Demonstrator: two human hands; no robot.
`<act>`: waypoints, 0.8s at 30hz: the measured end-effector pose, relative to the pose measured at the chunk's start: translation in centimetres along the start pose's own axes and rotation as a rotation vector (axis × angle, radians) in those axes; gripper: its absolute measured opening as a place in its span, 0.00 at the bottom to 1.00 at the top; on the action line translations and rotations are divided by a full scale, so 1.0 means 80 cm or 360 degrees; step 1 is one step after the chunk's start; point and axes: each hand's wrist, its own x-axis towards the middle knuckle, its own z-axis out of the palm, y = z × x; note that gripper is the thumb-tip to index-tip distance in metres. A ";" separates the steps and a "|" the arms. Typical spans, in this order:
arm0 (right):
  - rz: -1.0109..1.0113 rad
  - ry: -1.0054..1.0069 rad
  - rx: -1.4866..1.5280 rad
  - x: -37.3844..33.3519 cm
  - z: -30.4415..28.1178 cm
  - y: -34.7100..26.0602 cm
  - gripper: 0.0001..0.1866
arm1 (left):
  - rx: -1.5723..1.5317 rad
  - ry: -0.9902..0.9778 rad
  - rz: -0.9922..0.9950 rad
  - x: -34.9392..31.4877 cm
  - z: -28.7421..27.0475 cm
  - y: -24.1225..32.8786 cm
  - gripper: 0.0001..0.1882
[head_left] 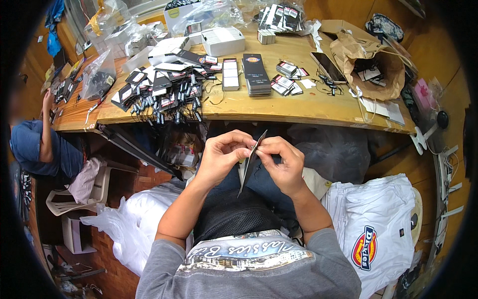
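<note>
Over my lap, I hold a dark hang tag (246,172) up between both hands, turned nearly edge-on, so little of its face shows. My left hand (224,153) pinches its upper part from the left with thumb and fingers. From the right, my right hand (285,162) grips the same upper end, close to the left fingertips. On the table ahead lies a loose heap of black hang tags (162,89), their black strings hanging toward the near edge. Right of it are a strip of white labels (230,74) and a neat stack of black tags (256,74).
Bundles of small tags (289,77), a phone (328,67) and an open brown paper bag (381,74) sit on the table's right. White boxes (223,41) stand behind. Folded white T-shirts (378,209) lie to my right, plastic bags (134,224) to my left. Another person (47,149) sits far left.
</note>
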 end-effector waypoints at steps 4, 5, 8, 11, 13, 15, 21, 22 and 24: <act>0.0244 -0.0089 0.0121 -0.004 0.001 0.006 0.06 | 0.0304 0.0038 0.0169 -0.002 -0.003 -0.013 0.05; 0.0266 -0.0105 0.0137 -0.003 0.001 0.007 0.06 | 0.0359 0.0066 0.0155 -0.004 -0.003 -0.015 0.05; 0.0584 -0.0241 0.0293 -0.005 -0.004 0.009 0.05 | 0.0378 0.0177 0.0158 -0.006 -0.001 -0.013 0.04; 0.0972 -0.0400 0.0599 -0.014 -0.019 0.023 0.06 | 0.0212 0.0235 0.0211 0.000 -0.009 0.005 0.05; 0.1185 -0.0400 0.0811 -0.011 -0.030 0.021 0.06 | 0.0141 0.0260 0.0246 0.002 -0.018 0.010 0.06; 0.1189 -0.0458 0.0897 -0.010 -0.041 0.026 0.07 | -0.0115 0.0293 0.0214 0.002 -0.021 0.013 0.06; 0.1067 -0.0336 0.1322 -0.003 -0.043 0.018 0.08 | -0.0253 0.0394 0.0150 0.000 -0.017 0.010 0.05; 0.1031 -0.0317 0.1368 -0.003 -0.043 0.018 0.09 | -0.0214 0.0393 0.0148 0.000 -0.018 0.010 0.05; 0.1119 -0.0279 0.1336 -0.005 -0.048 0.018 0.09 | -0.0123 0.0372 0.0104 -0.001 -0.013 0.014 0.05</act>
